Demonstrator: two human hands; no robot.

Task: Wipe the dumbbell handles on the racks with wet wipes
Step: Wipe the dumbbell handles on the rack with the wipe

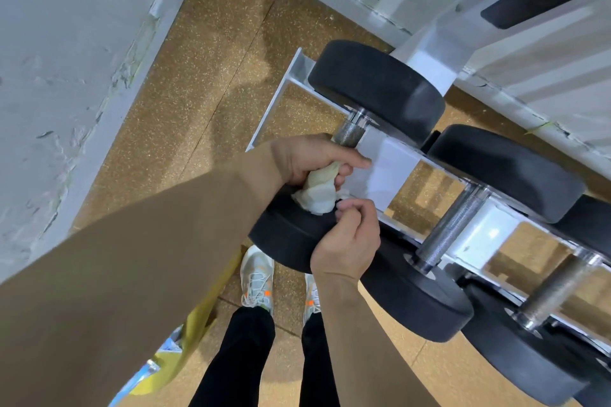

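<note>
Speckled tan floor (198, 76), grey wall (66, 43) off to the left of both hands. White rack (390, 172) sits just past the fingers, black dumbbells lying across it.

Left hand (314, 158): curled round a bunched wipe (317, 195), which is wrapped on the handle (348, 134) of the nearest dumbbell (373, 86). Index finger is straight and points at the rack; the other fingers are closed on the wipe. Bare knurled steel shows just beyond the knuckles, up to the far head. The near head is right under both hands, partly covered.

Right hand (350, 241): just below the left one, fingers curled, thumb and fingertips pinching the wipe's loose lower end. It lies against the near head.

Wipe is white, yellowed where the left hand squeezes it. It sits between the two hands, touching both.

Second handle (453, 228) is to the right of the right hand, well apart, bare. Third handle (558, 284) is further right again.

Shoes (258, 277) on the floor below the right hand's wrist.
</note>
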